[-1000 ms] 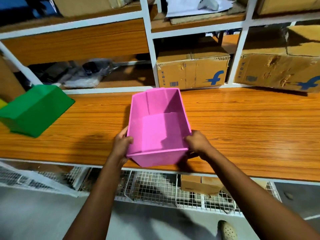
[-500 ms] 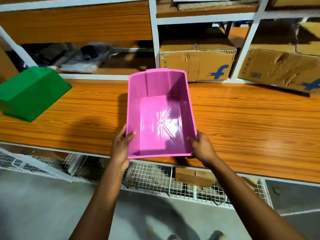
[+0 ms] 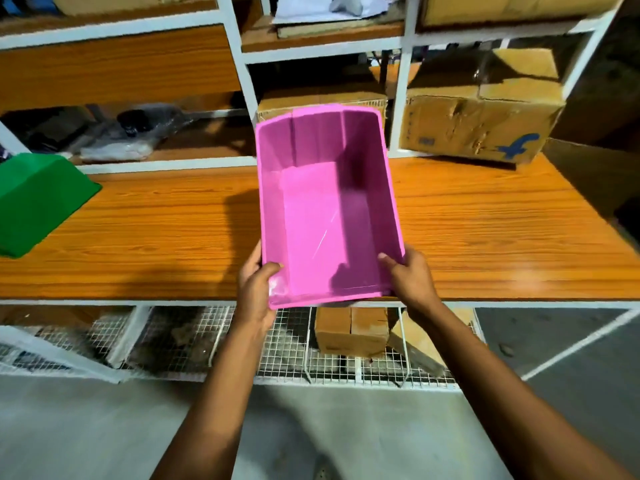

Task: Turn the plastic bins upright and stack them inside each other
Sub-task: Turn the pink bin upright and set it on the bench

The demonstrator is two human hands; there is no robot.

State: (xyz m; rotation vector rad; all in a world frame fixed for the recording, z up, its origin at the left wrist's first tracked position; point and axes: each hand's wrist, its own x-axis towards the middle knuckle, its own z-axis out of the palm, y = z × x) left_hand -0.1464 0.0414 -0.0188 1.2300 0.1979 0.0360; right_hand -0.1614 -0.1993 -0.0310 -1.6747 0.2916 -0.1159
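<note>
A pink plastic bin (image 3: 325,216) is held above the wooden shelf top, its open side facing me and its far end raised. My left hand (image 3: 256,289) grips the near left rim with the thumb inside the bin. My right hand (image 3: 408,275) grips the near right rim, thumb also over the edge. A green plastic bin (image 3: 38,199) lies upside down at the far left of the shelf top, cut off by the frame edge.
The wooden shelf top (image 3: 485,237) runs across the view. Cardboard boxes (image 3: 478,123) sit at the back right, plastic-wrapped items (image 3: 131,136) at the back left. Below are wire mesh racks (image 3: 284,351) and a small carton (image 3: 349,330).
The pink bin has been lifted and tipped further, so its far end now stands higher and covers the box behind. Both hands keep their grip on the near rim.
</note>
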